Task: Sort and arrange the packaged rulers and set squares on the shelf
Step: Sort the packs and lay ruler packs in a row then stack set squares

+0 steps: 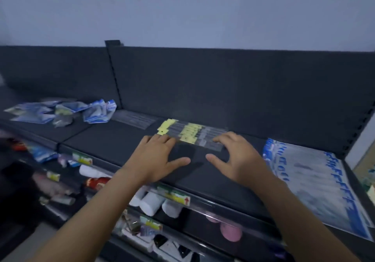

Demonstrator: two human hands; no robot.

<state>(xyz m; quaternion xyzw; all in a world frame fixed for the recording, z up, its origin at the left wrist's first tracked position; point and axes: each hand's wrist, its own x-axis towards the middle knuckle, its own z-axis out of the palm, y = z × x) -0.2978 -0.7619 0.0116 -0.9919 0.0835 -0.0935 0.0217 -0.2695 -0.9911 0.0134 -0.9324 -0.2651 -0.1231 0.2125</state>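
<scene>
A row of clear ruler packs with yellow tags lies across the middle of the dark top shelf. My left hand lies flat on the shelf, its fingertips touching the packs' near left end. My right hand hovers over the near right end, fingers arched and spread, fingertips touching the packs. Neither hand holds anything. Behind them lies another clear ruler pack. A stack of blue-printed set square packs lies at the right.
A loose heap of blue and white packets sits on the left shelf section. A slotted upright divides the dark back panel. Lower shelves hold white bottles, a red can and pink round items behind price-tag rails.
</scene>
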